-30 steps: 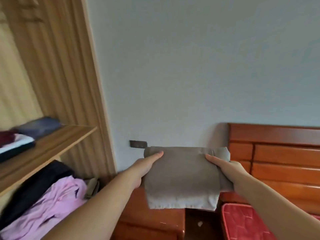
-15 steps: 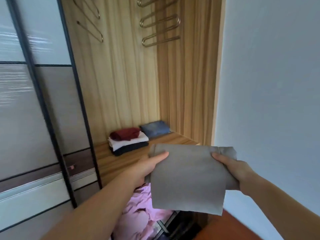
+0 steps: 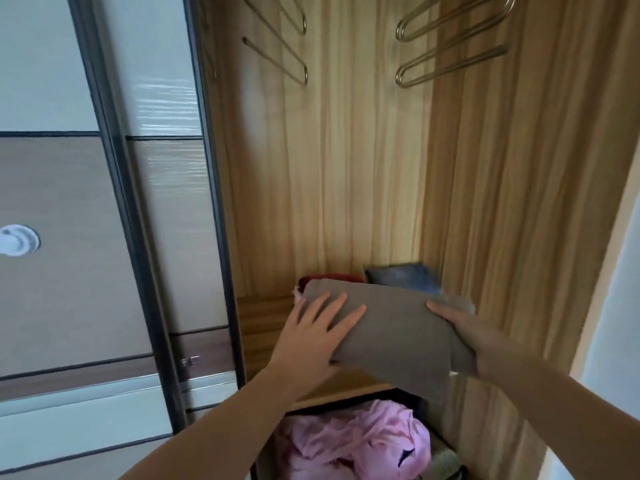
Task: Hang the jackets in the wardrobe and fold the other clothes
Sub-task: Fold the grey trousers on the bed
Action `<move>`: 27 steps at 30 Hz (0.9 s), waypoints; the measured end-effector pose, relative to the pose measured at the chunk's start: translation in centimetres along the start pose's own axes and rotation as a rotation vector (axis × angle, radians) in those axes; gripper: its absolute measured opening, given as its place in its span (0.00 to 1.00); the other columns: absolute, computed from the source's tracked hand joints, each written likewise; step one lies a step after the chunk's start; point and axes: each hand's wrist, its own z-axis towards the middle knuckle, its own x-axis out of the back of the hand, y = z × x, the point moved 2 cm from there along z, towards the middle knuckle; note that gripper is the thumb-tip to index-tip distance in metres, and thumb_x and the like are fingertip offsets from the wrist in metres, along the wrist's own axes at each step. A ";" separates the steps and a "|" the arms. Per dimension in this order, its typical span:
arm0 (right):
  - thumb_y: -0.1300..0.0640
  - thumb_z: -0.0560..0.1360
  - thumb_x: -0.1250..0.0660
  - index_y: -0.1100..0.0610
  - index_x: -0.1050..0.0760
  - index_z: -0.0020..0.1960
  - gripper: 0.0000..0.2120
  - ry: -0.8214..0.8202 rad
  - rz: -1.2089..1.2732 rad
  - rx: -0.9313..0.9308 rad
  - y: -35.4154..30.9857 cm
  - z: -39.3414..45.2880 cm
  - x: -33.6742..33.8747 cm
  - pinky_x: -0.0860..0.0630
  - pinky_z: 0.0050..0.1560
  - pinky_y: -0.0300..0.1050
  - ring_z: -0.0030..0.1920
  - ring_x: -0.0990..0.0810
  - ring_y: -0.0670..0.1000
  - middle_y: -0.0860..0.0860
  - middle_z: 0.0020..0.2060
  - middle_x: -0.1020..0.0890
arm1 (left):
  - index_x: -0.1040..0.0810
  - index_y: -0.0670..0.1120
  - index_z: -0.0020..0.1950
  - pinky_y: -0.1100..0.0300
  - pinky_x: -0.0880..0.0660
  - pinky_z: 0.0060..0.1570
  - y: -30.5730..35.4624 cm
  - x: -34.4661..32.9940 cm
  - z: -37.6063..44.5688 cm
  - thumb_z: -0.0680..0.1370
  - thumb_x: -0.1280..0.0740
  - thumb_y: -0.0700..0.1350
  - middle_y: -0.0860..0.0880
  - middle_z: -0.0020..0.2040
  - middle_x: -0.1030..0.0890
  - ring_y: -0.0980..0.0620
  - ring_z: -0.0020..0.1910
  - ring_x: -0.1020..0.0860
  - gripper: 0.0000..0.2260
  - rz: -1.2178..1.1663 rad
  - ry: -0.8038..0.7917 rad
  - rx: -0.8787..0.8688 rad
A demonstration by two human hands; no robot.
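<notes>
Grey folded cloth (image 3: 391, 327) over my wooden wardrobe shelf (image 3: 266, 317): left hand (image 3: 311, 336) flat on it, right hand (image 3: 474, 337) gripping its edge.

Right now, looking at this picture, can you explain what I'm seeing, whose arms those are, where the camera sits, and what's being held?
The camera sits on a person's head, looking forward and down, so the two bare arms are their own. Both hands carry a folded grey garment towards a wooden shelf inside an open wardrobe. The left hand lies on top of it with fingers spread flat; the right hand grips its other edge. At the back of the shelf sit a red folded item and folded blue jeans. Below the shelf lies crumpled pink clothing. Empty metal hangers hang above.
</notes>
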 end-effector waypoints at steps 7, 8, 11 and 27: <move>0.43 0.54 0.20 0.60 0.23 0.60 0.40 -0.101 -0.174 0.017 -2.0 11.9 -2.4 0.22 0.54 0.61 0.53 0.19 0.65 0.64 0.52 0.18 | 0.32 0.50 0.74 0.47 0.22 0.50 -6.0 -7.2 7.3 0.70 0.26 0.47 0.47 0.63 0.22 0.43 0.58 0.22 0.33 -0.130 -0.022 0.005; 0.42 0.57 0.21 0.61 0.22 0.59 0.37 -0.124 -0.225 0.001 -2.5 13.6 -2.7 0.22 0.56 0.61 0.54 0.19 0.64 0.64 0.52 0.17 | 0.31 0.50 0.73 0.46 0.23 0.51 -6.9 -8.1 8.3 0.73 0.29 0.46 0.46 0.63 0.22 0.42 0.59 0.23 0.29 -0.158 -0.069 0.012; 0.42 0.67 0.26 0.62 0.20 0.58 0.29 -0.189 -0.329 -0.014 -4.6 18.6 -4.4 0.21 0.54 0.56 0.50 0.17 0.61 0.62 0.49 0.16 | 0.34 0.50 0.75 0.46 0.25 0.55 -10.2 -10.5 11.5 0.76 0.33 0.46 0.47 0.67 0.25 0.43 0.65 0.27 0.27 -0.120 -0.118 0.056; 0.45 0.66 0.22 0.47 0.38 0.74 0.41 -0.119 -0.212 0.497 -5.3 44.6 -14.6 0.25 0.45 0.35 0.54 0.27 0.46 0.49 0.67 0.29 | 0.28 0.54 0.71 0.49 0.27 0.43 -21.1 -26.7 21.5 0.61 0.25 0.40 0.45 0.62 0.23 0.41 0.55 0.23 0.39 0.180 -0.105 0.365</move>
